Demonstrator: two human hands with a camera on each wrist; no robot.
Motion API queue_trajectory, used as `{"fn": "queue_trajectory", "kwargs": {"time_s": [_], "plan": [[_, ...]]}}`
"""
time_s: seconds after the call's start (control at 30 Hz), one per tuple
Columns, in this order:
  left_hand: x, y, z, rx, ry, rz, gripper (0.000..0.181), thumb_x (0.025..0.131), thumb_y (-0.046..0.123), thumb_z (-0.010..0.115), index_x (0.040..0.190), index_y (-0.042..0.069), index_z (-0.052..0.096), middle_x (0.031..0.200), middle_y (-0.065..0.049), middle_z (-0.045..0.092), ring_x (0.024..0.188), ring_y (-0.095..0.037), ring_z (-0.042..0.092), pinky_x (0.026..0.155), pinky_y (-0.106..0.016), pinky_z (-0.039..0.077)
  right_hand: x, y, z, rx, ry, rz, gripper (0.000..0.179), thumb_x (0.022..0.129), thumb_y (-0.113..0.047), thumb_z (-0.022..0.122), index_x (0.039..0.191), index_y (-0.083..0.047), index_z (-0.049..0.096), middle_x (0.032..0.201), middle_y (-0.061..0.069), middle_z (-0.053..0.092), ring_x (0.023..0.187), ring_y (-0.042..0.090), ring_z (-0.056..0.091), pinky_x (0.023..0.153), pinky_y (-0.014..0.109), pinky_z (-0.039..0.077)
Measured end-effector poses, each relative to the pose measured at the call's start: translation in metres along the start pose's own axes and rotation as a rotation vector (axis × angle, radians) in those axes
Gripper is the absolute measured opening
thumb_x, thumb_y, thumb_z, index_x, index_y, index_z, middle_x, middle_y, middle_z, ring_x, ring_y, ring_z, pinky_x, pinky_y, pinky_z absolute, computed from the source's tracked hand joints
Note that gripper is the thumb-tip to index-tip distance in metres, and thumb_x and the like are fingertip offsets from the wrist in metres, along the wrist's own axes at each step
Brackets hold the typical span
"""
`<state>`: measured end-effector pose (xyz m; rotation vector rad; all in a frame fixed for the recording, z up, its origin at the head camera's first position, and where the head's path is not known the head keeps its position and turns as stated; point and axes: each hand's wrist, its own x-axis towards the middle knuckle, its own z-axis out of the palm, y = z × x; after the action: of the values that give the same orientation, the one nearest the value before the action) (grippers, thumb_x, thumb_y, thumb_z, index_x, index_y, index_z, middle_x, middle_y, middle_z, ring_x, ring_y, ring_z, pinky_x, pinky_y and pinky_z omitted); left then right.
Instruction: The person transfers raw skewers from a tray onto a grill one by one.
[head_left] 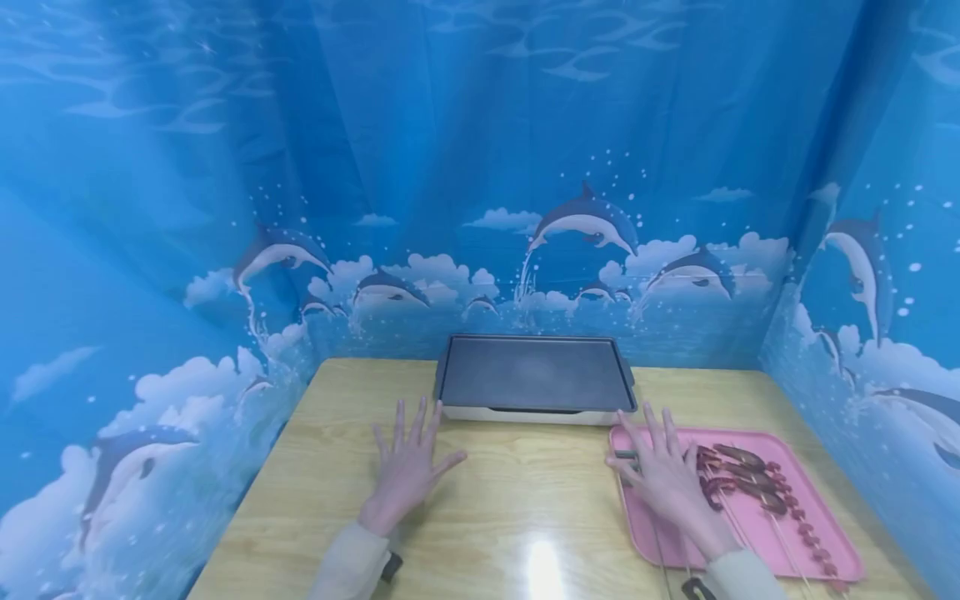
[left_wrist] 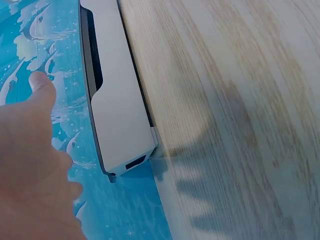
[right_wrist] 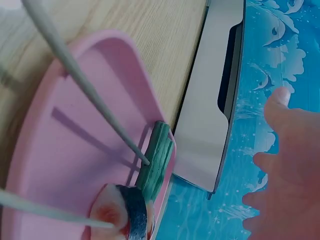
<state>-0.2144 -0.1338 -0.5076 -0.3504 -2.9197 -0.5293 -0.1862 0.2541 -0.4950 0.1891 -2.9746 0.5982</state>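
Both hands are held up with fingers spread, holding nothing. My left hand (head_left: 407,467) hovers over the wooden table, in front of the left end of a flat black electric griddle (head_left: 536,371). My right hand (head_left: 666,477) is above the left part of a pink tray (head_left: 813,492), close to the griddle's right front corner. On the tray lie skewers of shrimp (head_left: 750,477) and a skewer of small red pieces (head_left: 804,527). The right wrist view shows a green skewered piece (right_wrist: 156,160) and a red-and-white piece with a dark band (right_wrist: 112,207), partly cut off.
The griddle's pale front side (left_wrist: 117,85) faces me at the table's far edge. Light wood tabletop (head_left: 517,492) lies between the hands, with a bright reflection near the front. A blue dolphin-print curtain (head_left: 465,167) encloses the back and both sides.
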Motion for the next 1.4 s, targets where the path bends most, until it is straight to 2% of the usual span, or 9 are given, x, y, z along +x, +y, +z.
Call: {"fn": "queue_trajectory", "kwargs": {"time_s": [0.27, 0.37, 0.43, 0.6, 0.7, 0.8, 0.93, 1.2, 1.4], "plan": [[0.011, 0.008, 0.004, -0.118, 0.083, 0.052, 0.080, 0.099, 0.051, 0.058, 0.159, 0.009, 0.029, 0.164, -0.015, 0.028, 0.153, -0.041, 0.018, 0.117, -0.073, 0.011, -0.001, 0.009, -0.017, 0.008, 0.171, -0.009, 0.057, 0.102, -0.031, 0.061, 0.151, -0.006, 0.045, 0.156, 0.028, 0.036, 0.141, 0.054, 0.031, 0.109, 0.077, 0.024], [0.015, 0.018, 0.009, -0.181, 0.137, 0.068, 0.070, 0.100, 0.040, 0.062, 0.154, 0.004, 0.038, 0.156, -0.020, 0.043, 0.146, -0.042, 0.036, 0.117, -0.068, 0.025, -0.003, 0.015, -0.024, 0.021, 0.243, -0.011, 0.047, 0.103, -0.028, 0.061, 0.143, -0.004, 0.054, 0.142, 0.027, 0.054, 0.125, 0.053, 0.051, 0.098, 0.071, 0.043], [0.018, 0.028, 0.013, -0.198, 0.166, 0.085, 0.063, 0.100, 0.036, 0.063, 0.150, 0.002, 0.044, 0.150, -0.021, 0.050, 0.139, -0.042, 0.045, 0.115, -0.064, 0.032, -0.005, 0.021, -0.029, 0.029, 0.281, -0.002, 0.042, 0.103, -0.029, 0.060, 0.138, -0.005, 0.060, 0.120, 0.025, 0.067, 0.095, 0.045, 0.066, 0.077, 0.059, 0.056], [0.026, 0.057, 0.022, -0.231, 0.202, 0.143, 0.052, 0.102, 0.031, 0.061, 0.144, 0.003, 0.052, 0.141, -0.020, 0.059, 0.131, -0.039, 0.054, 0.111, -0.059, 0.042, -0.012, 0.045, -0.043, -0.005, 0.363, 0.015, 0.037, 0.104, -0.030, 0.059, 0.131, -0.006, 0.065, 0.099, 0.023, 0.072, 0.048, 0.013, 0.046, 0.038, 0.028, 0.034], [0.030, 0.076, 0.028, -0.237, 0.179, 0.184, 0.051, 0.104, 0.033, 0.057, 0.145, 0.004, 0.052, 0.142, -0.019, 0.058, 0.132, -0.038, 0.054, 0.111, -0.059, 0.043, -0.018, 0.063, -0.054, -0.025, 0.409, 0.009, 0.034, 0.103, -0.025, 0.060, 0.129, -0.004, 0.066, 0.106, 0.027, 0.071, 0.054, 0.020, 0.059, 0.044, 0.035, 0.047], [0.033, 0.095, 0.034, -0.238, 0.131, 0.207, 0.053, 0.106, 0.038, 0.051, 0.147, 0.005, 0.049, 0.146, -0.017, 0.055, 0.136, -0.036, 0.050, 0.113, -0.059, 0.040, -0.028, 0.083, -0.064, -0.019, 0.397, 0.023, 0.036, 0.105, -0.024, 0.057, 0.130, 0.000, 0.063, 0.111, 0.030, 0.069, 0.079, 0.041, 0.069, 0.067, 0.060, 0.055], [0.036, 0.119, 0.042, -0.218, 0.088, 0.221, 0.056, 0.106, 0.040, 0.050, 0.150, 0.006, 0.045, 0.150, -0.014, 0.052, 0.140, -0.034, 0.046, 0.115, -0.059, 0.037, -0.041, 0.114, -0.073, -0.027, 0.345, 0.065, 0.043, 0.107, -0.029, 0.052, 0.136, 0.002, 0.057, 0.127, 0.037, 0.059, 0.104, 0.060, 0.056, 0.083, 0.077, 0.043], [0.039, 0.154, 0.067, -0.172, 0.009, 0.255, 0.067, 0.105, 0.044, 0.050, 0.156, 0.004, 0.034, 0.159, -0.016, 0.039, 0.146, -0.036, 0.037, 0.118, -0.061, 0.031, -0.064, 0.180, -0.077, -0.039, 0.197, 0.125, 0.054, 0.110, -0.032, 0.042, 0.148, 0.007, 0.040, 0.138, 0.041, 0.047, 0.116, 0.064, 0.046, 0.094, 0.079, 0.033], [0.037, 0.177, 0.085, -0.075, -0.100, 0.293, 0.069, 0.105, 0.050, 0.046, 0.158, 0.008, 0.031, 0.164, -0.011, 0.032, 0.150, -0.034, 0.030, 0.118, -0.063, 0.029, -0.086, 0.219, -0.064, -0.032, 0.143, 0.030, 0.056, 0.110, -0.022, 0.040, 0.154, 0.010, 0.024, 0.152, 0.042, 0.025, 0.141, 0.064, 0.015, 0.116, 0.071, -0.004]]}}
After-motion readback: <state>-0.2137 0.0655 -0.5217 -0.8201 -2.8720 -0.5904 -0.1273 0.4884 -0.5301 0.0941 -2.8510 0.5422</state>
